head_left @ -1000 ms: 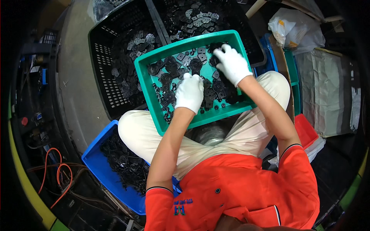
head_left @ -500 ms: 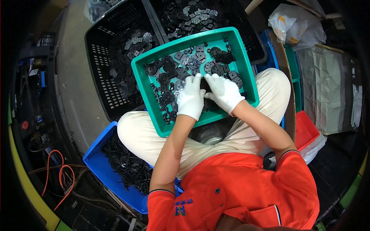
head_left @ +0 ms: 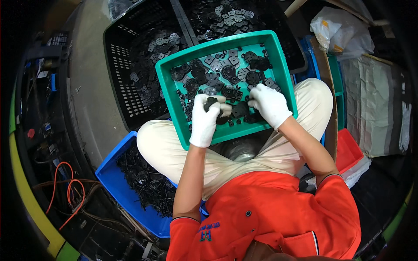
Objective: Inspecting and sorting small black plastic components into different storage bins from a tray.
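Both my hands wear white gloves and work inside a green tray [head_left: 164, 93] resting across my legs. My left hand [head_left: 204, 119] is closed around a small black plastic part [head_left: 210, 103], partly hidden by the fingers. On the right, my right hand [head_left: 271, 105] has its fingers drawn together, pointing down at the black pieces; whatever lies between them is hidden. Flat black plates [head_left: 239, 109] lie between the hands. Farther up the tray are black rounded plastic pieces [head_left: 229, 74], small square plates [head_left: 234, 60] and little round rings.
Beyond the tray stands a black slotted crate [head_left: 119, 82] with many black parts in it. A blue bin [head_left: 111, 174] of thin black pieces sits at my left. On the right are a red bin [head_left: 348, 150], a cardboard edge [head_left: 334, 108] and plastic bags [head_left: 348, 37].
My hands were close together over the tray's middle; now they are apart, left hand to the left, right hand to the right. A black part now shows in my left hand.
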Motion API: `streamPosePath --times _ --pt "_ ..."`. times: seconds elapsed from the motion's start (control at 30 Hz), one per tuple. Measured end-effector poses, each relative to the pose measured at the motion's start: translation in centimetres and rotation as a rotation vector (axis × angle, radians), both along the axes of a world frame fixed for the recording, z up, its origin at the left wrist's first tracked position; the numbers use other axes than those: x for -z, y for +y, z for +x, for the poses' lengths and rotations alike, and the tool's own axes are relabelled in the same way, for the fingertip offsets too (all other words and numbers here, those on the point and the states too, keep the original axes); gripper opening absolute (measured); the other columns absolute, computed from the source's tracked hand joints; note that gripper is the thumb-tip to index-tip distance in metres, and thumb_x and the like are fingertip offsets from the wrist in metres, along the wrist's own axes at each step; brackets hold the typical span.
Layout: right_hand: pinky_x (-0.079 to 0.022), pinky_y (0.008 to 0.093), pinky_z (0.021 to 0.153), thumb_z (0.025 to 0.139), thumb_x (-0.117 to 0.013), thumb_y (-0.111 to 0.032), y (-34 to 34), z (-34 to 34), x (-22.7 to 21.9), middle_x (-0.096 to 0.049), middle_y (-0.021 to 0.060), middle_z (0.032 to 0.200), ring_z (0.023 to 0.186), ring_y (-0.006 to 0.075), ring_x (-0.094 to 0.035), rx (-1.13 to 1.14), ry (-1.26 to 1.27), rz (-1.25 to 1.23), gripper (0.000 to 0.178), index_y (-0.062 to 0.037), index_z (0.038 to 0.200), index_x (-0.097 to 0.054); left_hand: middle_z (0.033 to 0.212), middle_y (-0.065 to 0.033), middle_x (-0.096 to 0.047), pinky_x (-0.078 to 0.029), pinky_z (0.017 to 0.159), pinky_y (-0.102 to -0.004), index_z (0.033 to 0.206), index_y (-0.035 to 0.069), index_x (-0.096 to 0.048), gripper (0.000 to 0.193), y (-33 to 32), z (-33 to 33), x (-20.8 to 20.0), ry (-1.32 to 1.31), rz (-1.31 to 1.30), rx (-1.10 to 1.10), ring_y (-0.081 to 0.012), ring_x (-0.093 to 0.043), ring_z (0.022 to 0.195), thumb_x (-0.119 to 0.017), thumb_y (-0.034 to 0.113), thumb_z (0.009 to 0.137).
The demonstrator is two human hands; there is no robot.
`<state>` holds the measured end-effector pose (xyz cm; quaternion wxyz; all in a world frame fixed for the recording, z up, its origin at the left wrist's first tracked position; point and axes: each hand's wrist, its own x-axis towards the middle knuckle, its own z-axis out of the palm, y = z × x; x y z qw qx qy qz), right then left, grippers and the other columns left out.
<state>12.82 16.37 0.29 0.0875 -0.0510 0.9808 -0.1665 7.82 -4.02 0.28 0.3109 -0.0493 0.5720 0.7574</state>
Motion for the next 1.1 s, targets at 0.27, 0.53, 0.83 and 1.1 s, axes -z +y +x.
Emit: streamPosePath --times 0.27,0.53,0.83,1.1 --pt "-0.046 0.0188 0.053 0.091 -0.05 -0.012 -6.6 -1.9 -3.7 -0.06 0.0045 0.077 0.057 0.006 -0.055 0.489 -0.542 -1.222 0.018 0.0009 0.095 -0.06 0.094 -0.0072 -0.057 -0.05 0.063 -0.0243 0.115 0.0 -0.046 0.034 -0.8 1.6 0.4 0.112 -0.053 0.082 -0.013 -0.059 0.08 -0.059 0.015 0.088" --pt "-0.048 0.0385 0.074 0.079 -0.061 -0.016 -4.1 -12.8 2.6 -0.054 0.0122 0.097 0.089 0.0295 -0.054 -0.122 0.228 0.13 0.03 -0.0132 0.109 -0.055 0.1 -0.0161 -0.057 -0.051 0.06 -0.0283 0.112 0.003 -0.046 0.029 -2.2 1.2 1.1 -0.197 0.151 -0.367 -0.0193 -0.059 0.076 -0.058 0.01 0.086" --pt "-0.048 0.0409 0.07 0.073 -0.069 -0.022 -2.5 -9.9 1.8 -0.058 0.0126 0.089 0.084 0.0328 -0.059 0.008 0.068 -0.042 0.034 -0.0092 0.095 -0.047 0.111 -0.0149 -0.058 -0.052 0.063 -0.0266 0.116 0.002 -0.046 0.033 -1.8 0.7 0.3 -0.245 0.039 -0.228 -0.0149 -0.06 0.075 -0.057 0.007 0.085" --pt "-0.05 0.039 0.067 0.084 -0.056 -0.01 -6.9 -1.3 -3.5 -0.062 0.0158 0.089 0.079 0.0329 -0.062 0.301 0.027 -0.771 0.023 -0.0054 0.106 -0.052 0.102 -0.0107 -0.058 -0.05 0.063 -0.0249 0.127 -0.002 -0.039 0.047 -0.9 1.1 -0.2 -0.117 0.078 -0.055 -0.0132 -0.058 0.072 -0.058 0.005 0.084"
